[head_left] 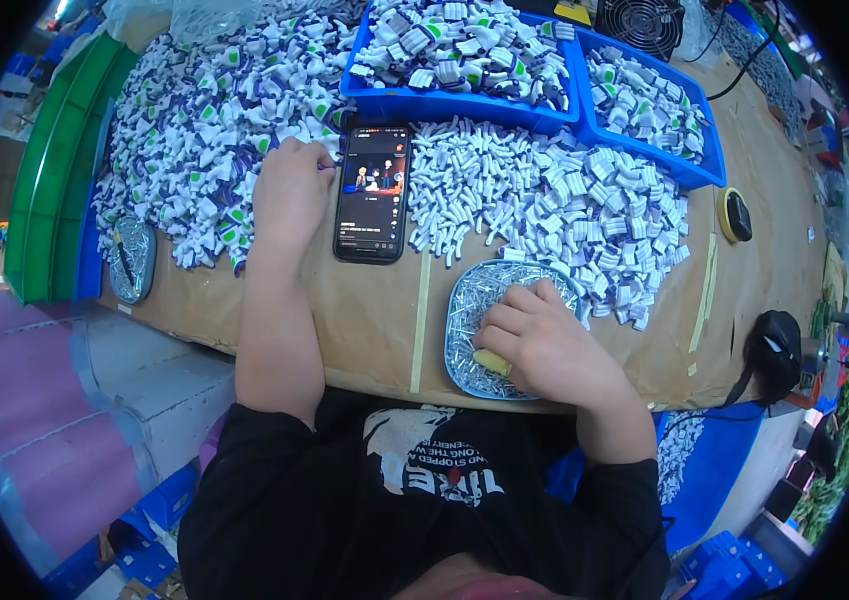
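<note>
My left hand (292, 192) is closed at the right edge of a large heap of small white plastic parts (215, 120) with green and purple patches, just left of an upright-lying phone (372, 195) with a lit screen. A bit of purple shows at its fingertips, too small to name. My right hand (543, 338) dips into a light-blue tray (453, 345) full of thin silvery metal pins (470, 305). Its fingers are curled down, with a yellow cover (492, 362) on one finger; whatever they pinch is hidden.
Small white tubes (465, 175) and ribbed white pieces (610, 215) lie in heaps right of the phone. Behind stand blue bins (535, 118) of parts. A green crate (57, 180) and a clear dish (133, 265) are at left; a yellow-black round object (735, 215) sits at right.
</note>
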`<state>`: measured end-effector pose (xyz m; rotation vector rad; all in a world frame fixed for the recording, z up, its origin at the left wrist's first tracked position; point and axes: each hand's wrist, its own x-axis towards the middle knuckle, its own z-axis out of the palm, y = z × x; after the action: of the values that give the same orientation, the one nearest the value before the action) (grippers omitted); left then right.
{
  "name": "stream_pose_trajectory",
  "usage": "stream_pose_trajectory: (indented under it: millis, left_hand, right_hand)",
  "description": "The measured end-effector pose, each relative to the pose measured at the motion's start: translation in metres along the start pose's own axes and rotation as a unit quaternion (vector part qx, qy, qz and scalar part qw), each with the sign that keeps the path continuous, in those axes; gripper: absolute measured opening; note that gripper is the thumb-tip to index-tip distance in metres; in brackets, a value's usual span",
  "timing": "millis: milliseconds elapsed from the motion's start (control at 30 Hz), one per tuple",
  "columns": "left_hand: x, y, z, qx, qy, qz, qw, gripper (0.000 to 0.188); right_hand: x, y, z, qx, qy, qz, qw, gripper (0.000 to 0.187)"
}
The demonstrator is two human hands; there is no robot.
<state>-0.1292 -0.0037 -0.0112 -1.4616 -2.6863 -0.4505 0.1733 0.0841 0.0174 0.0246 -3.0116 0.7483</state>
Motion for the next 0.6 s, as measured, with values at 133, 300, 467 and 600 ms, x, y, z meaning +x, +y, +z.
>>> stream_pose_trajectory:
  millis: [133, 300, 467, 600]
  left_hand:
    - [0.001, -0.001, 0.0, -0.047, 0.08, 0.014, 0.996, 0.01]
    - [0.001, 0.034, -0.001, -0.319, 0.159, 0.098, 0.929, 0.01]
    - [-0.05, 0.088, 0.013, -0.592, -0.049, 0.149, 0.79, 0.02]
    - [-0.07, 0.106, 0.015, -0.733, -0.176, 0.084, 0.652, 0.021]
  right_hand:
    - [0.0, 0.002, 0.0, 0.012, 0.016, -0.007, 1.0, 0.036]
    - [-0.002, 0.002, -0.007, 0.068, 0.045, 0.014, 0.997, 0.031]
    - [-0.002, 0.005, -0.003, 0.146, 0.144, 0.003, 0.979, 0.025]
    - [0.0, 0.006, 0.001, 0.168, 0.335, 0.043, 0.926, 0.021]
